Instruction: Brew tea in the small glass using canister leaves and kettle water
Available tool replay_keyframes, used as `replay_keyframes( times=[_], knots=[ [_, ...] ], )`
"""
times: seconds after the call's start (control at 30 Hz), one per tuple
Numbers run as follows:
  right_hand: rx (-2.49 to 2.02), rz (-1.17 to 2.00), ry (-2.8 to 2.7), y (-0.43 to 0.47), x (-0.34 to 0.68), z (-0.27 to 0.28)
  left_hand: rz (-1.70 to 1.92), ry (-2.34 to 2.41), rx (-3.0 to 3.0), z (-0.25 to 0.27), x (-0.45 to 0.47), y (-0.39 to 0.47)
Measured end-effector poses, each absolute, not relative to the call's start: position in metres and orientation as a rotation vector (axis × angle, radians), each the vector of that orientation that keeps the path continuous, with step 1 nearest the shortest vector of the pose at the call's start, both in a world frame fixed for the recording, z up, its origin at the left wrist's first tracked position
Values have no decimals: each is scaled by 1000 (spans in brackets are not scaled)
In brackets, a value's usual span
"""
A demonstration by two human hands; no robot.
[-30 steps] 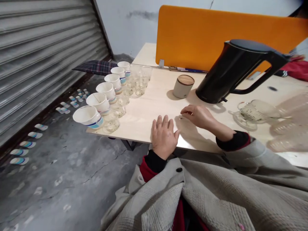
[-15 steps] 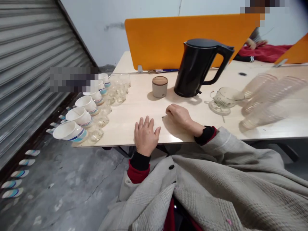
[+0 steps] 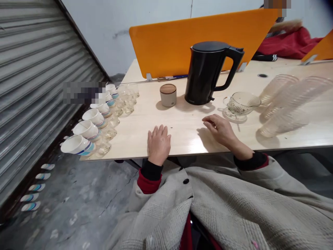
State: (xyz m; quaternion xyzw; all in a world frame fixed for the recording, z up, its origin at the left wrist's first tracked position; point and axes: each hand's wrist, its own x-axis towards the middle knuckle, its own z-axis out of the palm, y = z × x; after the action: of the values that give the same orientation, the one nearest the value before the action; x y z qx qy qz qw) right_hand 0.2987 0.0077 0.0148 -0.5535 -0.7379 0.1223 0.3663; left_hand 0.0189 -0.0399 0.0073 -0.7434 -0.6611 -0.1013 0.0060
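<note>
My left hand [image 3: 159,144] lies flat on the table [image 3: 182,137] near its front edge, fingers stretched out, holding nothing visible. Just above the tabletop, my right hand [image 3: 221,131] has its fingers curled and the thumb close to them; what they hold, if anything, is too small to make out. A glass cup with a handle and spout [image 3: 241,103] stands on a clear saucer beyond that hand, with dark bits inside it. Behind my hands are a black electric kettle [image 3: 204,78] and a small grey canister with a wooden lid [image 3: 168,97]. A dark speck [image 3: 171,127] lies between my hands.
Stacked paper cups [image 3: 87,129] and small glass cups [image 3: 109,132] line the table's left side. Stacks of clear plastic cups [image 3: 283,123] lie at the right. An orange divider [image 3: 166,52] stands behind; beyond it, another person's arm [image 3: 288,26] is over red cloth [image 3: 293,43].
My right hand has moved right, away from the dark speck and closer to the glass cup. My left hand stays flat on the table. The other person's arm and the red cloth have shifted.
</note>
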Motion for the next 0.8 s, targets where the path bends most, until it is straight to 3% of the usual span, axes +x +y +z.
replay_keyframes(
  times=[0.23, 0.33, 0.43, 0.53, 0.7, 0.8],
  knots=[
    [-1334, 466, -1858, -8, 303, 0, -523, -1957, -2430, 0, 30, -20],
    [-1278, 532, -1828, -12, 310, -1, -864, -1899, -2622, 3, 43, -25],
    [-1234, 586, -1772, -17, 318, 0, -1476, -1805, -2900, 12, 57, -32],
    [-1235, 607, -1699, -22, 331, 3, -2008, -1849, -2741, 21, 60, -33],
    [-1264, 644, -1597, -34, 353, 3, -2064, -1945, -2354, 22, 52, -28],
    [-1257, 775, -1470, -42, 364, 0, -2333, -2137, -2323, 23, 62, -31]
  ],
)
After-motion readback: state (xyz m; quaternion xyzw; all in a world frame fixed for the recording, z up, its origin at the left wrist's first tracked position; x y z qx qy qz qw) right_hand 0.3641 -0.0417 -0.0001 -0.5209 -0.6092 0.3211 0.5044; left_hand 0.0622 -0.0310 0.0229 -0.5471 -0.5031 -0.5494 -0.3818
